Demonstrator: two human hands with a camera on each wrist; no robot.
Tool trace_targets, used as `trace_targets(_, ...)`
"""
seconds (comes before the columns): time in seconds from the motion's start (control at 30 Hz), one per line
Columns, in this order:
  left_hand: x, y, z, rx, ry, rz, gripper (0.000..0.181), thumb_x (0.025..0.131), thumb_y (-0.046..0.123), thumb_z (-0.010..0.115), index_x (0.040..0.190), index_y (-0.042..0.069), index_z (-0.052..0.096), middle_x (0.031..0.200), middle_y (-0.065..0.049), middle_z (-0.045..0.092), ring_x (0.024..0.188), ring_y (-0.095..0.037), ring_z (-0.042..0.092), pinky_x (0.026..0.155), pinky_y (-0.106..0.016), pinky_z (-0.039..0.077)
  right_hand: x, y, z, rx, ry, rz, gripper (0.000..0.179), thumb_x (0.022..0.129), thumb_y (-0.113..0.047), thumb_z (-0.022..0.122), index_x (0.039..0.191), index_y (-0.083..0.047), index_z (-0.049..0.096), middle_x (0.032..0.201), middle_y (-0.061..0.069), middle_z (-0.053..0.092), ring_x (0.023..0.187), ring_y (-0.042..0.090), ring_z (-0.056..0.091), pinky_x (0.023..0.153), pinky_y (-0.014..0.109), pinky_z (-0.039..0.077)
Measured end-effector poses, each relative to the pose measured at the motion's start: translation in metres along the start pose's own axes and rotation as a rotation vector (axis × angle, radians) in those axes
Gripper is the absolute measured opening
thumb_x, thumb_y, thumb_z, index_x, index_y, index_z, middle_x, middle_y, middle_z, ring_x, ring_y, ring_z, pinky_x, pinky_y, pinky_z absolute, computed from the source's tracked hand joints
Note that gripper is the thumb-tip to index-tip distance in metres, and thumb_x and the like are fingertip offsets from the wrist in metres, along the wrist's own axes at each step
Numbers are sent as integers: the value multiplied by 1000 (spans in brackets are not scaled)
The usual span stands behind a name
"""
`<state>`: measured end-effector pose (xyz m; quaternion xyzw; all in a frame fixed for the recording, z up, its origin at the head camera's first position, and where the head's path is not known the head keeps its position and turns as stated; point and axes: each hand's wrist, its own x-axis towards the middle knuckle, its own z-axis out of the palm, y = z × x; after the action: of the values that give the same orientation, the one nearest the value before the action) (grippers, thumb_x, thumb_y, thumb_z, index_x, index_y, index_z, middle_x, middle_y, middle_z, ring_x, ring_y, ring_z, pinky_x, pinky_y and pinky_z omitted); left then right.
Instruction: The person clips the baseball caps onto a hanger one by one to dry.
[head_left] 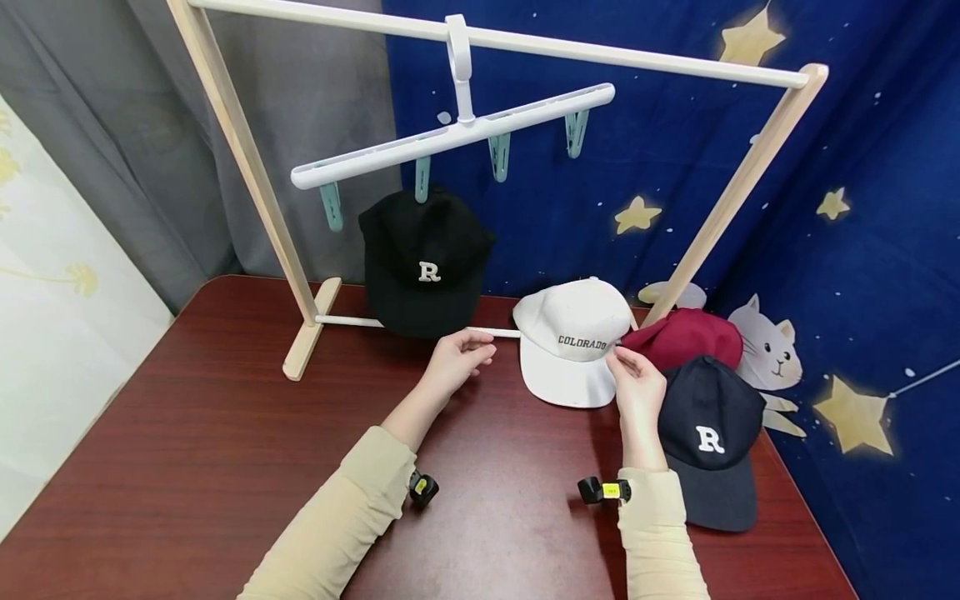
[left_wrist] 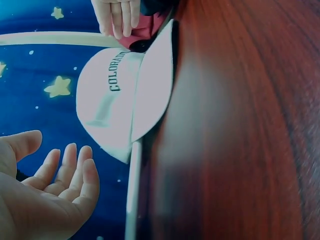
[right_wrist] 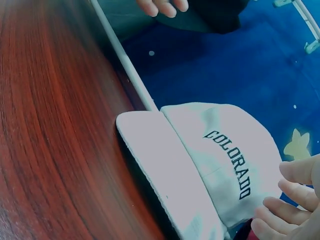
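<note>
A white cap (head_left: pixel 573 321) lettered COLORADO sits on the table in front of the rack's low bar, its brim toward me. My right hand (head_left: pixel 639 392) is at the cap's right side; in the right wrist view its fingers (right_wrist: pixel 287 215) are loosely bent, thumb apart, right by the crown. To the cap's left, my left hand (head_left: pixel 453 364) is held over the table with relaxed fingers and nothing in them, as the left wrist view (left_wrist: pixel 55 195) also shows. A black cap (head_left: pixel 427 258) with a white R hangs from one teal clip (head_left: pixel 422 179) of the white hanger (head_left: pixel 450 137).
The hanger hooks over the top bar (head_left: pixel 630 57) of a wooden rack. Other teal clips (head_left: pixel 499 158) on it hold nothing. A red cap (head_left: pixel 693 333) and a dark navy cap (head_left: pixel 708 417) with an R lie at the right of the table (head_left: pixel 225 467). Curtains hang behind.
</note>
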<state>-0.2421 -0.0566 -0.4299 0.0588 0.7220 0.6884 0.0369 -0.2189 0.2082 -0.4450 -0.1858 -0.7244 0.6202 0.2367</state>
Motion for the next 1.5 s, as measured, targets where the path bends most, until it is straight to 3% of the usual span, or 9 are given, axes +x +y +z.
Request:
trace_targets(0.13, 2, -7, 5, -59, -10, -67, 25, 90, 5, 64, 113, -5, 64, 104, -21, 67, 92, -32, 66, 74, -42, 54, 0, 3, 1, 5, -12, 28, 30, 86, -3, 69, 114, 6, 66, 113, 22, 64, 87, 4, 62, 76, 15, 47)
trace_targets(0.27, 3, -15, 9, -124, -27, -143, 33, 92, 8, 62, 121, -7, 59, 115, -24, 63, 104, -37, 61, 84, -48, 50, -1, 6, 2, 15, -41, 61, 34, 88, -2, 67, 120, 7, 62, 121, 23, 60, 105, 20, 60, 87, 24, 46)
trace_targets(0.4, 4, -21, 14, -133, -28, -174, 38, 91, 8, 62, 124, -9, 56, 117, -25, 62, 106, -36, 61, 88, -49, 48, -2, 9, 3, -1, -83, 85, 43, 89, -3, 66, 130, 7, 54, 131, 24, 53, 122, 29, 49, 99, 37, 41)
trace_targets(0.53, 7, -26, 18, -133, -22, -193, 39, 91, 10, 62, 126, -8, 55, 117, -23, 63, 106, -35, 61, 87, -48, 48, -3, 12, 4, -20, -118, 94, 52, 90, -6, 66, 136, 5, 47, 139, 22, 45, 132, 29, 39, 105, 39, 34)
trace_targets(0.97, 8, -30, 28, -167, -73, -281, 45, 94, 15, 61, 132, -6, 50, 124, -20, 59, 113, -36, 57, 91, -48, 46, -4, 22, 12, -91, -151, 103, 70, 89, -11, 67, 146, 4, 29, 152, 19, 27, 141, 26, 21, 113, 36, 17)
trace_targets(1.5, 12, -41, 43, -193, -73, -296, 49, 93, 16, 61, 134, -6, 48, 127, -19, 57, 113, -34, 57, 89, -44, 48, -2, 29, 14, -174, -184, 150, 79, 89, -17, 68, 149, 2, 21, 154, 19, 21, 142, 29, 16, 113, 41, 16)
